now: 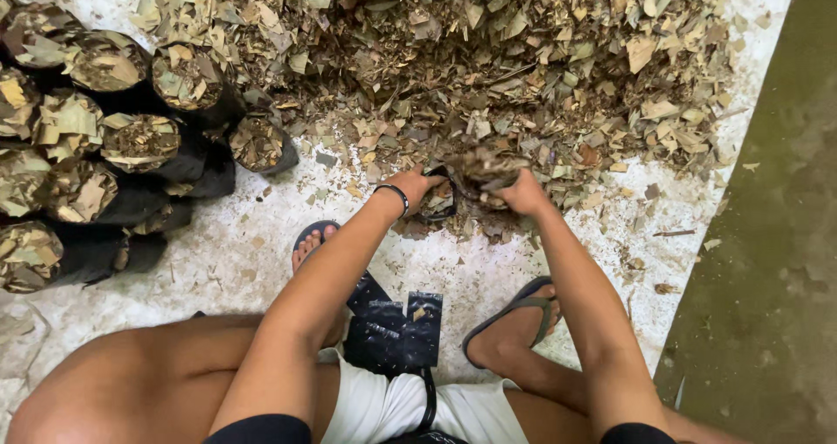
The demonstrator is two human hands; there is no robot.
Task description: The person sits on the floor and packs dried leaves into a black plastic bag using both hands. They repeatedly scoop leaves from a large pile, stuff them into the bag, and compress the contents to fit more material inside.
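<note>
The left hand (410,185) grips the rim of a small black bag (438,202) at the leaf pile's (453,61) near edge. The right hand (521,191), fist closed, holds a clump of dry leaves (486,167) over it. Filled bags (131,139) crowd the left; bare floor (261,244) lies between.

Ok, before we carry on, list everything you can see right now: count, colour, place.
Leaf pile: one, brown and tan, top centre.
Filled bags: about ten in view, black, packed with leaves, upper left.
Open bag: one, black, at the pile's edge, held by the left hand.
Flat bags: small stack, black, between the feet.
Floor: pale concrete; green strip on the right.
Sandals: two, dark, on the feet.
Wristband: one, black, left wrist.
Left hand: on the bag rim.
Right hand: clutching leaves.
</note>
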